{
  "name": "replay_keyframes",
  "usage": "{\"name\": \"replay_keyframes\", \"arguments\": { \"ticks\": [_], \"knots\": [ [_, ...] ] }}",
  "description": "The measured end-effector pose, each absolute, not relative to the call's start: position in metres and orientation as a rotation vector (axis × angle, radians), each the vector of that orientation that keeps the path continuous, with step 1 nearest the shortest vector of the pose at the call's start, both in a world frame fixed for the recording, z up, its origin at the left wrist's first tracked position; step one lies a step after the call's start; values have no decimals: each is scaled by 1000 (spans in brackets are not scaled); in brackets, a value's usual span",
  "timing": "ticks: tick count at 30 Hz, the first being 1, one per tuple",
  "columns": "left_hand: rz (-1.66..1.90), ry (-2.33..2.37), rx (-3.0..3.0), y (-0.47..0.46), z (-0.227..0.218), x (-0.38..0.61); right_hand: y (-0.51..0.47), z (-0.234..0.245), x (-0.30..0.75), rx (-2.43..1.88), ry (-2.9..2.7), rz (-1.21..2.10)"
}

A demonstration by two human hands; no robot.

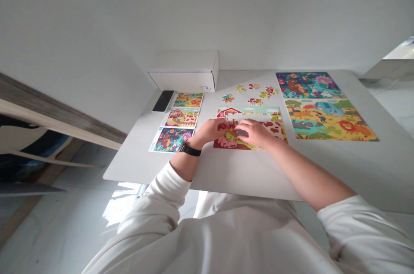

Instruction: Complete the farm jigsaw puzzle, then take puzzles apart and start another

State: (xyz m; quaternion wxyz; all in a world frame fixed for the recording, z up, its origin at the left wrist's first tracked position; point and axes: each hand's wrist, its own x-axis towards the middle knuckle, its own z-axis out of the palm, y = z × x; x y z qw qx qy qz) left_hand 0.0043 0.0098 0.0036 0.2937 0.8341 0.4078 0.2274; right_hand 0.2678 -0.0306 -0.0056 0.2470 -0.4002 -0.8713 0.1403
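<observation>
A partly built farm puzzle (258,114) with a red barn lies on the white table (226,170) in front of me. Both hands rest on its lower half. My left hand (211,130), with a black watch on the wrist, has its fingers curled and pinched on a puzzle piece at the puzzle's left middle. My right hand (255,132) lies next to it, fingers bent down and pressing on the puzzle; what is under them is hidden. Several loose pieces (255,92) lie just beyond the puzzle.
Two finished puzzles (320,105) lie to the right. Three picture cards (181,118) sit to the left, with a black phone (163,100) beside them. A white box (186,71) stands at the table's far edge against the wall.
</observation>
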Motion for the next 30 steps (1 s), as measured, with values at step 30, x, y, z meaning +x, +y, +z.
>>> {"name": "replay_keyframes", "arguments": {
  "ticks": [30],
  "knots": [
    [588,1215,2354,18,-1,-8,-29,-16,265,-1141,-2417,317]
  ]
}}
